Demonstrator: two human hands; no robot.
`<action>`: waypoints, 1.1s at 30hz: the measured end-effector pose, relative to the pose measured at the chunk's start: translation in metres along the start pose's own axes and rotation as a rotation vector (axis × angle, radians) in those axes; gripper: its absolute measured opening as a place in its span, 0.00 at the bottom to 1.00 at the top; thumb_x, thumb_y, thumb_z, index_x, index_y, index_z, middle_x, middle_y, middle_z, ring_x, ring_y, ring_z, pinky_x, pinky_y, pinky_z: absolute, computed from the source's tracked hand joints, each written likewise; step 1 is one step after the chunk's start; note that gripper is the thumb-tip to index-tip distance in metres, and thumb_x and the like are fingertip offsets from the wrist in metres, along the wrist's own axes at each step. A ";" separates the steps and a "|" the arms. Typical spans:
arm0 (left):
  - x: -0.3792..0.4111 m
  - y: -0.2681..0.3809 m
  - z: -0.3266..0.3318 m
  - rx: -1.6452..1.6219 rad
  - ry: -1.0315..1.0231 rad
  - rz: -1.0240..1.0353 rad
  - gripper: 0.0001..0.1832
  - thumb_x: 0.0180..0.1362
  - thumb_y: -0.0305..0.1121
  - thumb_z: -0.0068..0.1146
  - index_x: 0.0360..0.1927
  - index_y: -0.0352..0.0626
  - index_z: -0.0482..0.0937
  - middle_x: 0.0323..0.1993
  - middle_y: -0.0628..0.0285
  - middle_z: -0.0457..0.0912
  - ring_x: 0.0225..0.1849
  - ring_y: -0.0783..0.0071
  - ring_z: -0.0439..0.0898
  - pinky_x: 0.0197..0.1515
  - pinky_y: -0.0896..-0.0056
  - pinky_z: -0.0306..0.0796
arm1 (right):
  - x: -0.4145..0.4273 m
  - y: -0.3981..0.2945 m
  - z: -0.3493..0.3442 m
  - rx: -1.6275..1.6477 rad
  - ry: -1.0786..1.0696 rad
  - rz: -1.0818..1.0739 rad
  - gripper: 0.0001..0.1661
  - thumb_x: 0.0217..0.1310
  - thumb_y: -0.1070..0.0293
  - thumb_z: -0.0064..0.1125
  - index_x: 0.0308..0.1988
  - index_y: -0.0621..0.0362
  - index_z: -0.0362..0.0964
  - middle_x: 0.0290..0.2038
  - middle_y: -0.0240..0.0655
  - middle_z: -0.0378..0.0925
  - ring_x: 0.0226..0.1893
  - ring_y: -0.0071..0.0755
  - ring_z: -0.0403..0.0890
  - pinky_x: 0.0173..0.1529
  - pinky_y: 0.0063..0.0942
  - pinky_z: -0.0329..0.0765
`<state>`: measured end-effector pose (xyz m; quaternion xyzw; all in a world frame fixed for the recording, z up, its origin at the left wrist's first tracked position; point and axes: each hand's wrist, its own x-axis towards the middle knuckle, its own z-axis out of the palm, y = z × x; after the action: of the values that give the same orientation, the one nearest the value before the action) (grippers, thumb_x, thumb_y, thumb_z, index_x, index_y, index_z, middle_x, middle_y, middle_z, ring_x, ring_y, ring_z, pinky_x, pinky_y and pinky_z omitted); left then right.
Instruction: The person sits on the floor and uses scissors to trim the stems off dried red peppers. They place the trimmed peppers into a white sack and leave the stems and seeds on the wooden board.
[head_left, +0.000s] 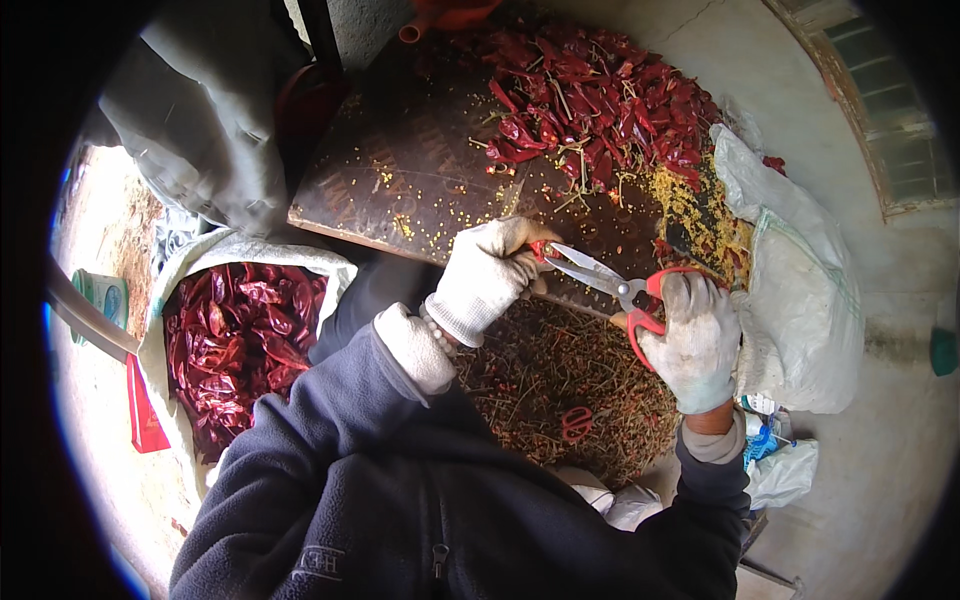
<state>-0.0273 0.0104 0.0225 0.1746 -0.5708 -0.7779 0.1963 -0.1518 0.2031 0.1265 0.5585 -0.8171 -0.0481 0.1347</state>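
My left hand (495, 277), in a white knit glove, pinches a dried red chili pepper (541, 250) above the table's near edge. Scissors with red handles (634, 300) are in my gloved right hand (694, 334), their blades slightly apart and their tips at the pepper. Beyond my hands, a pile of dried red chili peppers (600, 105) lies on a dark board table (420, 180) strewn with yellow seeds (686, 199). Below the table's edge lies a heap of cut stems and bits (525, 375), with a second red scissors handle (577, 424) showing on it.
An open white woven sack (341, 274) full of dried red peppers (232, 322) stands at the left. A white plastic sack (806, 300) lies at the table's right side, near the wall (892, 262). Grey cloth (202, 112) hangs at upper left. A green-and-white tub (105, 296) stands far left.
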 end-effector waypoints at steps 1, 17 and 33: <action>0.000 0.000 0.000 0.037 0.014 0.030 0.09 0.60 0.18 0.56 0.43 0.36 0.83 0.29 0.63 0.82 0.24 0.79 0.80 0.29 0.78 0.74 | 0.001 -0.001 -0.001 -0.004 -0.010 -0.004 0.28 0.44 0.54 0.74 0.40 0.55 0.69 0.36 0.40 0.74 0.37 0.49 0.77 0.42 0.44 0.74; 0.000 -0.004 0.000 0.626 0.207 0.400 0.09 0.50 0.22 0.61 0.36 0.41 0.82 0.27 0.51 0.79 0.31 0.49 0.80 0.33 0.61 0.73 | -0.002 -0.018 0.011 -0.071 -0.072 0.034 0.27 0.54 0.42 0.64 0.41 0.51 0.69 0.30 0.37 0.72 0.29 0.40 0.79 0.31 0.40 0.73; 0.003 -0.009 0.003 0.670 0.408 0.490 0.09 0.51 0.25 0.63 0.38 0.41 0.81 0.30 0.50 0.80 0.33 0.48 0.81 0.34 0.56 0.74 | 0.001 -0.072 0.048 0.379 0.127 0.315 0.26 0.51 0.56 0.76 0.29 0.59 0.65 0.20 0.37 0.74 0.19 0.37 0.80 0.23 0.32 0.76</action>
<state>-0.0321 0.0137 0.0146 0.2380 -0.7650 -0.4308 0.4154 -0.1008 0.1723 0.0642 0.4415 -0.8783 0.1628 0.0845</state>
